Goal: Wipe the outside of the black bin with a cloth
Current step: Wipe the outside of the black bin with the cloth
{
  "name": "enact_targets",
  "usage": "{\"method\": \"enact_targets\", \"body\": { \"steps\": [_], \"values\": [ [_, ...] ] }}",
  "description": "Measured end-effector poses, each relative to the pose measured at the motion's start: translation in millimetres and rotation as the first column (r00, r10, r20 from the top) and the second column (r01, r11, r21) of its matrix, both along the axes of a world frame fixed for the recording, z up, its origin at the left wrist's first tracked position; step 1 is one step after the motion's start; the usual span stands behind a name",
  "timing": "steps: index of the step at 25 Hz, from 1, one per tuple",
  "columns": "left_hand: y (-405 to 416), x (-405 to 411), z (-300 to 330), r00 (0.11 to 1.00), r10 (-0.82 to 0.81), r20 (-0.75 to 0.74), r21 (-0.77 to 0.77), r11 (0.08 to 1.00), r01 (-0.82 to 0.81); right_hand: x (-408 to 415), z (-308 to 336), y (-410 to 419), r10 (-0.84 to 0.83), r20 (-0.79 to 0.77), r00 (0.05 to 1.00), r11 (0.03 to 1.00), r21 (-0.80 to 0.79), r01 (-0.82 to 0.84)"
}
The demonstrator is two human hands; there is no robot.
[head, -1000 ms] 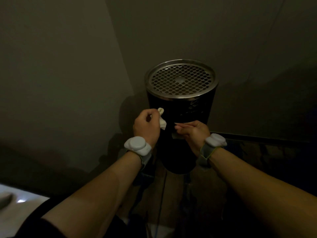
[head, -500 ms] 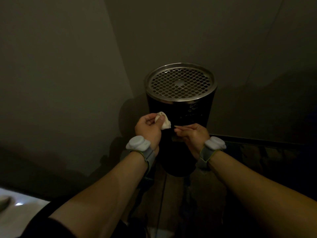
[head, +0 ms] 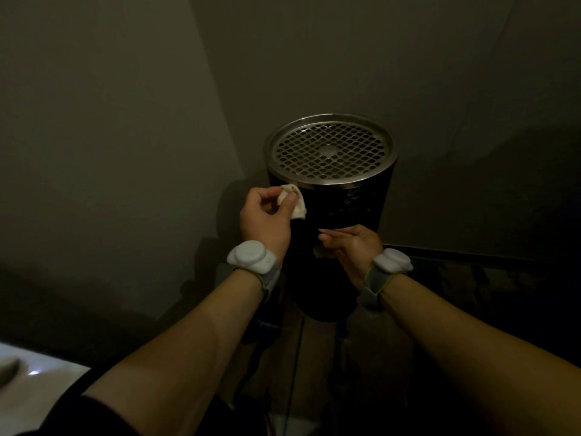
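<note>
Dim grey walls frame the black bin point(head: 330, 234) at centre. Left hand point(head: 265, 218) pinches the cloth point(head: 297, 204) against the bin's upper side; right hand point(head: 352, 243), fingers straight, touches its front. Wiping seems underway; next, sweep downward.

Black bin point(head: 339, 247) is a tall round can standing upright, with a shiny steel ring and perforated metal lid on top. Small crumpled white cloth point(head: 294, 202) sits against its upper left side, just under the ring.
</note>
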State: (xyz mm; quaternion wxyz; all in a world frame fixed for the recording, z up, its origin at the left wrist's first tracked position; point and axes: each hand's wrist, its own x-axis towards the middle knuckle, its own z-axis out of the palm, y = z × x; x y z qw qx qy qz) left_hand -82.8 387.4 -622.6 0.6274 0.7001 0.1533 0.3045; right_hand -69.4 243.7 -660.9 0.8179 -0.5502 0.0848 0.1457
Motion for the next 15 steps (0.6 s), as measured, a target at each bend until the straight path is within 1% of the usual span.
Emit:
{"method": "enact_targets", "body": {
  "steps": [2,5,8,11,15],
  "values": [
    [-2,-2,-1,1.0,0.007,-0.002,0.12,0.993,-0.007,0,-1,0,0.002,-0.007,1.0,1.0,0.007,-0.002],
    [-8,-4,-5,0.998,0.002,0.067,0.275,0.961,-0.02,1,-2,0,0.009,-0.012,1.0,1.0,0.003,-0.009],
    [-15,-4,-11,0.991,-0.05,0.122,0.335,0.942,0.006,2,-3,-1,0.003,-0.016,1.0,1.0,-0.007,-0.003],
    [-21,-3,-17,0.988,-0.053,0.147,0.396,0.918,-0.01,3,-4,-1,-0.002,-0.007,1.0,1.0,-0.014,0.002],
    [-20,-2,-27,0.992,-0.082,0.1,0.454,0.89,0.028,4,-5,-3,-0.002,-0.012,1.0,1.0,-0.012,0.002]
  ]
}}
